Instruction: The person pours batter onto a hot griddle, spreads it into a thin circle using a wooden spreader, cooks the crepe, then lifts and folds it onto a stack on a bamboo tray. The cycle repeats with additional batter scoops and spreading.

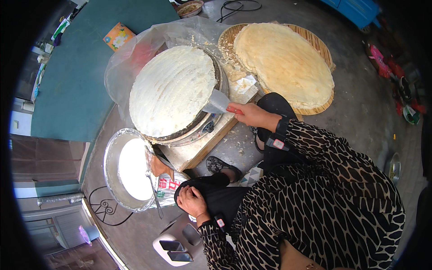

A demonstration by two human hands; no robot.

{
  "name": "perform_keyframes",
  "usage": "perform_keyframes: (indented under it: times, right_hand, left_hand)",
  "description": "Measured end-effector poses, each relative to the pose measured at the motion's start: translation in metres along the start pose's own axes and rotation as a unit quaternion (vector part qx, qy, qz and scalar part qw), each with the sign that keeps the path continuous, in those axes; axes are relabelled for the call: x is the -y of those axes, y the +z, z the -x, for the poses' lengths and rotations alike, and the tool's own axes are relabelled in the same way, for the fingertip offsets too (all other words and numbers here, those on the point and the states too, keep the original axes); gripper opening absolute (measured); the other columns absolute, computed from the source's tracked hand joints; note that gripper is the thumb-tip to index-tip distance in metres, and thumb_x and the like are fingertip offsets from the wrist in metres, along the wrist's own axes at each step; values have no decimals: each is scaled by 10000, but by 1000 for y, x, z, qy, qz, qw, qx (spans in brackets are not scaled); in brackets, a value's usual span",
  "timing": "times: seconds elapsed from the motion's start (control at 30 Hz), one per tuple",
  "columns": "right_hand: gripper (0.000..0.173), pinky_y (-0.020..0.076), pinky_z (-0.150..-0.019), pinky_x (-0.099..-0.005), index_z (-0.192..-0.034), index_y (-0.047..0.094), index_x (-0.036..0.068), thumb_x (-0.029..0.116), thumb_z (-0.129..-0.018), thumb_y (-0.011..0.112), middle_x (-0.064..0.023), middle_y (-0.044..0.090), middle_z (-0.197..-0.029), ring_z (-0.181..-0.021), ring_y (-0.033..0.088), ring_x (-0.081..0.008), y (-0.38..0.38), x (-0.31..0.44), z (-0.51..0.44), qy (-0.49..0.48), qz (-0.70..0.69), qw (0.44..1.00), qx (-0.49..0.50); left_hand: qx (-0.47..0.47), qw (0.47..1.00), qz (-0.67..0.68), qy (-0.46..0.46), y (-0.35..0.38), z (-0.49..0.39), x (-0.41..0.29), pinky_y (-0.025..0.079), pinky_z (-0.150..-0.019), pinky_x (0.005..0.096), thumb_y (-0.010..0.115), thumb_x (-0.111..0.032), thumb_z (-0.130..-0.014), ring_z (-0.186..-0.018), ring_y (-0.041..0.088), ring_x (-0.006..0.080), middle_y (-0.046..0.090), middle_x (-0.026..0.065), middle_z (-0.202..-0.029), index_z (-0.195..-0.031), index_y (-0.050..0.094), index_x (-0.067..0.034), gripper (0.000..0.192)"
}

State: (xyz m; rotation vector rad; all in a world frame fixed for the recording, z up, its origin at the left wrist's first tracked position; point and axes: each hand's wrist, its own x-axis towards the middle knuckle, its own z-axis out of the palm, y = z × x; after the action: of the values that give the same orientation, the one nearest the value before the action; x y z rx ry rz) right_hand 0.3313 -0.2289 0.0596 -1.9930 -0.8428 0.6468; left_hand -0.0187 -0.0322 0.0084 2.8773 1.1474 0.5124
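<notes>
My right hand grips the red handle of a broad metal scraper. The blade meets the near right edge of a round griddle. A thin pale sheet of batter covers the griddle's top. My left hand lies on my left knee, holding nothing. Beyond that knee stands a metal basin of white batter, with a long-handled utensil leaning over its rim. Right of the griddle, a stack of large round flatbreads rests on a round slatted mat.
The griddle stands on a low board strewn with crumbs. Clear plastic sheeting lies behind it, near a flowered orange box. Two phones lie on a pale stool at lower left. A cable coils on the floor.
</notes>
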Motion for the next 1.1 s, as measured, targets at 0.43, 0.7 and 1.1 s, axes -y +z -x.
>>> perform_keyframes:
  times: [0.43,0.7,1.1]
  right_hand:
    - [499,428,-435,-229,-1431,471,184,226,-941,555,-10,616,-804,-511,532,-79,-40,-34,-12,126,-146,981,11]
    - [473,383,-418,-213,-1420,501,230,296,-957,574,12,606,-787,-501,491,-46,-79,-57,-32,102,-103,987,63]
    - [463,405,-425,-221,-1380,548,263,345,-927,594,8,630,-764,-506,530,-63,-87,-69,-33,78,-91,991,66]
  left_hand:
    - [-13,1000,-2,9,-5,2,2,367,-980,384,583,-259,-896,-1104,589,214,683,38,-1065,-918,728,-68,241]
    - [-15,1000,-13,10,-4,4,3,369,-969,389,584,-257,-893,-1098,589,213,681,35,-1057,-911,730,-74,234]
    - [-17,999,-29,31,1,3,6,374,-949,381,588,-283,-882,-1065,596,190,677,3,-1030,-891,721,-96,229]
